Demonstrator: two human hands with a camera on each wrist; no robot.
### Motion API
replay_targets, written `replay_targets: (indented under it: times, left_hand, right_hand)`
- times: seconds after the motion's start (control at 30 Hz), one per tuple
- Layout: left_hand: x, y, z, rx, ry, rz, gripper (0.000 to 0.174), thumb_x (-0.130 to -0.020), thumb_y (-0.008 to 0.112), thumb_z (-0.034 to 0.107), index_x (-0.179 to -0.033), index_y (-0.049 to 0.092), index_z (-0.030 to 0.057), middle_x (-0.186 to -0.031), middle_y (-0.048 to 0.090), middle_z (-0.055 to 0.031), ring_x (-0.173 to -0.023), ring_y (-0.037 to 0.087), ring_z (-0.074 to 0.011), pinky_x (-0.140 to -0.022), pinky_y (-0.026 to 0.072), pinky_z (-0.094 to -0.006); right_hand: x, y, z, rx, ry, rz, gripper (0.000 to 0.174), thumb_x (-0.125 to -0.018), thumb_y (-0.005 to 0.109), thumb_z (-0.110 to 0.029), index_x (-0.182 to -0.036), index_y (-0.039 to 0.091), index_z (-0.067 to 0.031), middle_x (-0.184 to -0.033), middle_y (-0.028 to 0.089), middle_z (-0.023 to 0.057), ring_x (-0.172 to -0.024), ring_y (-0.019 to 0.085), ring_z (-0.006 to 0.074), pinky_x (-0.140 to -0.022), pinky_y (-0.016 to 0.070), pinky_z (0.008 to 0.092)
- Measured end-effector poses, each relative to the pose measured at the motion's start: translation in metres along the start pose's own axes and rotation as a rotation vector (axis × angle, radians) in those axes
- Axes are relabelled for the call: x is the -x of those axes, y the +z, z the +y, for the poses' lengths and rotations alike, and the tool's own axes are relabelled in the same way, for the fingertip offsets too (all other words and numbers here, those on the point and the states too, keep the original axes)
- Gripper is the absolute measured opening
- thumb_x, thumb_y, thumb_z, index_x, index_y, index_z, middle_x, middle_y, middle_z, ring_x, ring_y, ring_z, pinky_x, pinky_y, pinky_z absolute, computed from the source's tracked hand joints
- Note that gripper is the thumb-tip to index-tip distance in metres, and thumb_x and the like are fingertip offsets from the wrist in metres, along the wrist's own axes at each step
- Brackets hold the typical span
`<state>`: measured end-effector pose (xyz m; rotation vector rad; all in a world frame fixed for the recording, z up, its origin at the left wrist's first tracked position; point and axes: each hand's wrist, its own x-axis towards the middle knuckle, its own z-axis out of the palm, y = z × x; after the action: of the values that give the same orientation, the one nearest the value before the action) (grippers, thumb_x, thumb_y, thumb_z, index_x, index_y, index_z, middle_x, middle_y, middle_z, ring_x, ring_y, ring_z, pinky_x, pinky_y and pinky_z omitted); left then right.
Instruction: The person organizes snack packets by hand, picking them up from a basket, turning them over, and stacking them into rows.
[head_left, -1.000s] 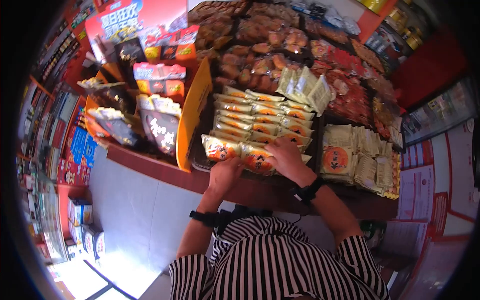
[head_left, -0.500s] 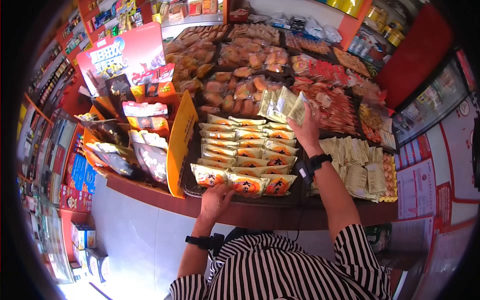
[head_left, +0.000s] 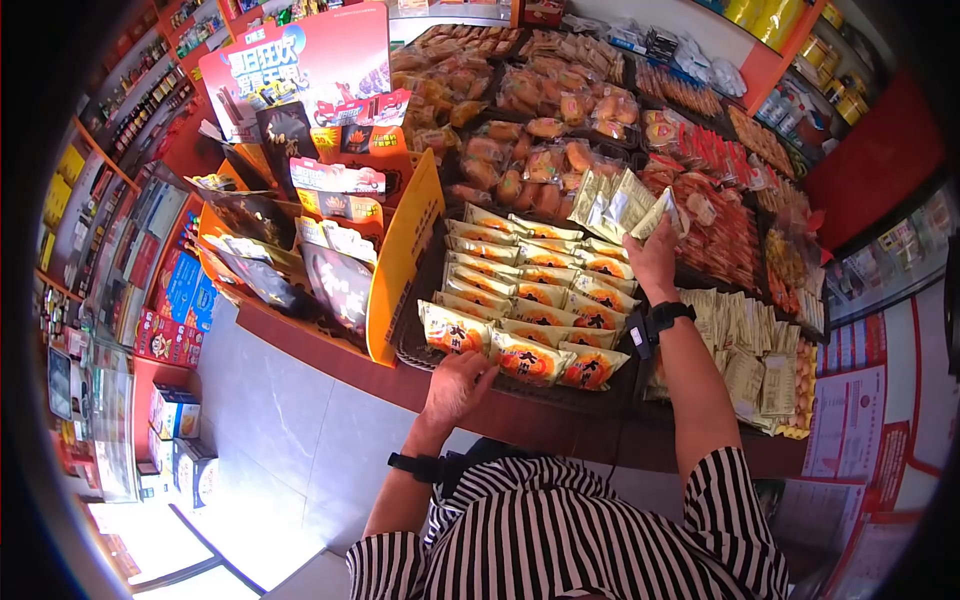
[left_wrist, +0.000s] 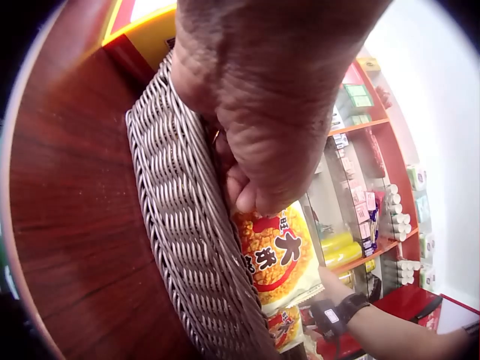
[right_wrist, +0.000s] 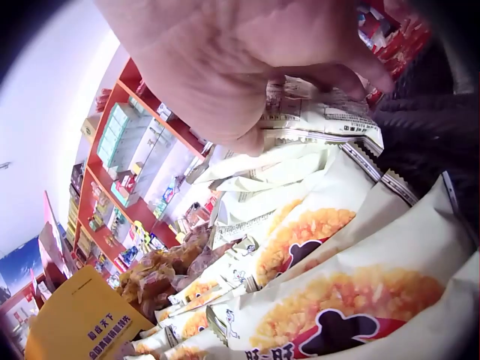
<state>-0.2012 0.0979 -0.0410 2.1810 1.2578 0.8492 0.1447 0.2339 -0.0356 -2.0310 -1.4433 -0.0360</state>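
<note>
Several rows of cream-and-orange rice cracker packets (head_left: 530,360) stand in a dark wicker basket (left_wrist: 180,202). At the front left of the rows is my left hand (head_left: 461,388), its fingers loosely bent at the basket's rim and touching the near packet (left_wrist: 279,259). My right hand (head_left: 655,255) reaches to the back right of the basket. There it grips a rice cracker packet (right_wrist: 322,112) between thumb and fingers, back side showing. Other packets (head_left: 605,205) lie loosely piled beside it, on top of the rows.
An orange display box (head_left: 405,270) of dark pouches stands left of the basket. To the right, more cream packets (head_left: 740,350) fill a second container. Behind are bagged breads (head_left: 545,165) and red-wrapped snacks (head_left: 715,220). The wooden counter edge (head_left: 320,345) runs along the front.
My right hand has left the front row, where it pressed on a packet, and gone back right to the loose pile. A third packet now stands at the front right. The left hand stays at the front.
</note>
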Motion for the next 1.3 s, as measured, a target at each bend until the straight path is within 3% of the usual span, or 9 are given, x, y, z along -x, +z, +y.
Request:
replay_targets:
  times: [0.4, 0.53, 0.6, 0.73, 0.83, 1.0, 1.1, 1.2, 1.3]
  left_hand:
    - [0.001, 0.003, -0.003, -0.023, 0.063, 0.023, 0.006, -0.077, 0.066, 0.011, -0.079, 0.061, 0.0067, -0.072, 0.059, -0.0088, -0.069, 0.059, -0.0284, -0.062, 0.0470, -0.0378]
    - [0.004, -0.004, 0.007, 0.067, 0.077, 0.024, 0.005, -0.077, 0.065, 0.009, -0.079, 0.061, 0.0059, -0.073, 0.060, -0.0091, -0.071, 0.060, -0.0288, -0.063, 0.0474, -0.0381]
    - [0.005, -0.005, 0.006, 0.128, 0.014, 0.052, 0.005, -0.077, 0.065, 0.006, -0.080, 0.061, 0.0051, -0.074, 0.060, -0.0097, -0.070, 0.060, -0.0293, -0.062, 0.0478, -0.0379]
    - [-0.008, -0.025, 0.026, 0.150, -0.039, 0.087, 0.009, -0.079, 0.065, 0.007, -0.086, 0.060, 0.0034, -0.078, 0.061, -0.0126, -0.070, 0.061, -0.0317, -0.062, 0.0495, -0.0376]
    - [-0.018, -0.030, 0.028, 0.363, -0.142, 0.097, 0.033, -0.083, 0.065, 0.015, -0.111, 0.053, 0.0017, -0.091, 0.064, -0.0130, -0.079, 0.065, -0.0239, -0.069, 0.0517, -0.0321]
    - [-0.022, -0.037, 0.038, 1.055, -0.213, -0.043, 0.057, -0.082, 0.069, 0.020, -0.127, 0.042, -0.0014, -0.105, 0.059, -0.0074, -0.093, 0.055, -0.0122, -0.080, 0.0460, -0.0258]
    - [0.005, -0.047, 0.026, 0.701, -0.319, -0.172, 0.036, -0.081, 0.070, 0.012, -0.110, 0.057, -0.0033, -0.094, 0.059, -0.0029, -0.088, 0.052, -0.0088, -0.079, 0.0441, -0.0247]
    - [0.041, -0.054, 0.014, 0.809, -0.373, -0.202, 0.035, -0.079, 0.071, 0.010, -0.108, 0.057, -0.0026, -0.093, 0.060, -0.0025, -0.087, 0.052, -0.0083, -0.078, 0.0445, -0.0249]
    - [0.064, -0.053, 0.010, 0.789, -0.372, -0.144, 0.032, -0.077, 0.072, 0.007, -0.105, 0.059, -0.0001, -0.092, 0.060, -0.0027, -0.085, 0.052, -0.0076, -0.075, 0.0458, -0.0256]
  right_hand:
    - [0.016, -0.043, 0.027, -0.010, 0.123, 0.171, 0.049, -0.085, 0.051, -0.009, -0.129, 0.036, 0.0064, -0.095, 0.061, 0.0263, -0.087, 0.061, 0.0390, -0.070, 0.0491, 0.0447]
    - [0.031, -0.063, 0.062, -0.508, 0.248, 0.259, 0.041, -0.089, 0.040, -0.008, -0.129, 0.039, 0.0015, -0.102, 0.060, 0.0252, -0.089, 0.063, 0.0323, -0.070, 0.0518, 0.0405]
    - [0.059, -0.111, 0.007, -1.156, 0.347, 0.133, 0.039, -0.092, 0.036, -0.009, -0.130, 0.038, 0.0004, -0.112, 0.057, 0.0199, -0.091, 0.063, 0.0291, -0.074, 0.0543, 0.0404]
    - [0.107, -0.143, -0.030, -1.430, 0.248, -0.370, 0.041, -0.095, 0.034, -0.012, -0.134, 0.030, 0.0011, -0.122, 0.052, 0.0190, -0.104, 0.059, 0.0334, -0.080, 0.0539, 0.0454]
    - [0.130, -0.132, -0.049, -1.558, 0.189, -0.596, 0.043, -0.095, 0.038, -0.013, -0.136, 0.029, 0.0008, -0.127, 0.048, 0.0178, -0.110, 0.056, 0.0324, -0.085, 0.0515, 0.0463]
    - [0.156, -0.106, -0.082, -1.391, 0.194, -0.809, 0.047, -0.095, 0.043, -0.013, -0.138, 0.029, 0.0024, -0.126, 0.049, 0.0145, -0.105, 0.057, 0.0228, -0.084, 0.0523, 0.0372]
    - [0.172, -0.104, -0.102, -1.134, 0.072, -1.035, 0.042, -0.093, 0.050, -0.017, -0.129, 0.042, 0.0031, -0.112, 0.056, 0.0117, -0.095, 0.059, 0.0162, -0.079, 0.0514, 0.0291]
    - [0.182, -0.106, -0.116, -0.831, -0.090, -1.163, 0.037, -0.088, 0.058, -0.016, -0.119, 0.051, 0.0021, -0.098, 0.062, 0.0089, -0.089, 0.060, 0.0125, -0.074, 0.0502, 0.0293]
    - [0.197, -0.098, -0.131, -0.667, -0.317, -0.987, 0.028, -0.082, 0.064, -0.015, -0.103, 0.057, 0.0024, -0.085, 0.062, 0.0131, -0.076, 0.062, 0.0210, -0.068, 0.0474, 0.0333]
